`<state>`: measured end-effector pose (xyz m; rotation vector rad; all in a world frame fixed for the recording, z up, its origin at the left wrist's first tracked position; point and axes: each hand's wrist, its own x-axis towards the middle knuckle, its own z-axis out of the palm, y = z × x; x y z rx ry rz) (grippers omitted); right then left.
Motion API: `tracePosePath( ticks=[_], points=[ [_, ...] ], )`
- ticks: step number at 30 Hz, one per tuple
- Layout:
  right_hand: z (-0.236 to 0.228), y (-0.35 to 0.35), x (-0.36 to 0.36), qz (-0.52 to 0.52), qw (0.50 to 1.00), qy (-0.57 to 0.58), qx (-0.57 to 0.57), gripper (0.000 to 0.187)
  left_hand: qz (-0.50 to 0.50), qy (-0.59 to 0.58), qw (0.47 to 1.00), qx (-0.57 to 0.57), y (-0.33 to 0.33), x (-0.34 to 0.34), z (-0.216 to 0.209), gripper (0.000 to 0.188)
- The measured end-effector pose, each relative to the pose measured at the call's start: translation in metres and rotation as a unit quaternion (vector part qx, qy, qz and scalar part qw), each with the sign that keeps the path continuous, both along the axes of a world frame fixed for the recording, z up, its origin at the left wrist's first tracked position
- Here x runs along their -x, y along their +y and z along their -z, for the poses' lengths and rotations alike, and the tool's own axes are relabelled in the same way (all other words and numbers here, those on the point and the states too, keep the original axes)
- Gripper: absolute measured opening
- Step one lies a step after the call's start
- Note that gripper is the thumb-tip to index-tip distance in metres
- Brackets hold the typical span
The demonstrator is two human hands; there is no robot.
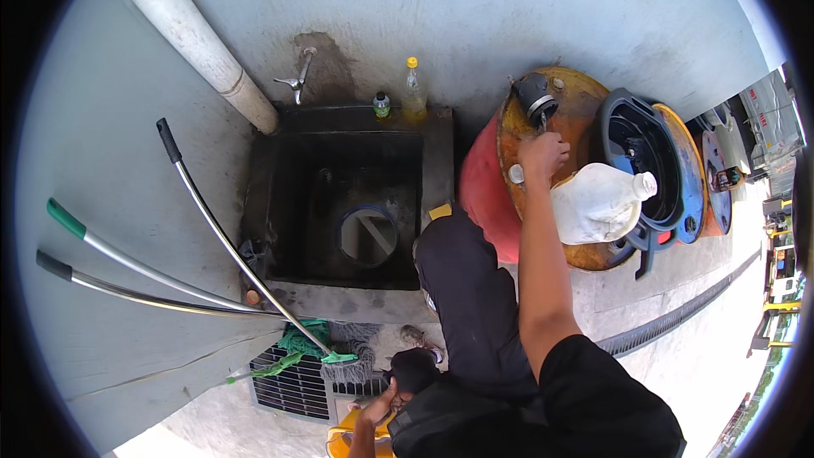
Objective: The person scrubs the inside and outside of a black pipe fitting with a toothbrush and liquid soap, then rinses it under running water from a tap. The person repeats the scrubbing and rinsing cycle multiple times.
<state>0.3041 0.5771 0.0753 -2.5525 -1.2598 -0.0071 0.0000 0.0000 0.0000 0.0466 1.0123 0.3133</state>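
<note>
My right hand (543,158) reaches over the top of a rusty orange and red drum (582,123). Its fingers are closed round something thin, mostly hidden by the hand, just below a black cup-like fitting (536,100) on the drum. A white plastic jug (596,203), uncapped, rests on the drum beside my right forearm. A small whitish round cap (516,173) lies next to my wrist. Low in the view my left hand (378,407) is curled against a dark rounded thing (414,371); what it grips cannot be made out. Something yellow (341,438) sits below that hand.
A dark concrete basin (437,170) stands left of the drum under a wall tap (297,83). On its ledge are a yellow-capped bottle (413,100) and a small bottle (381,105). Mop handles (212,209) lean at left. A black drain pan (617,123) lies right.
</note>
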Motion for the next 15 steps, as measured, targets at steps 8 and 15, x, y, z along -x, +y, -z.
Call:
tracePosePath(
  ticks=[8, 15],
  points=[
    [-0.002, 0.035, -0.037, 0.064, 0.995, -0.011, 0.077, 0.043, 0.158, -0.15, 0.97, 0.105, 0.092, 0.033, -0.161, 0.095],
    [-0.013, 0.045, -0.008, 0.013, 0.993, -0.03, 0.11, 0.039, 0.419, 0.081, 0.857, -0.289, 0.37, 0.07, -0.179, 0.045]
  ],
)
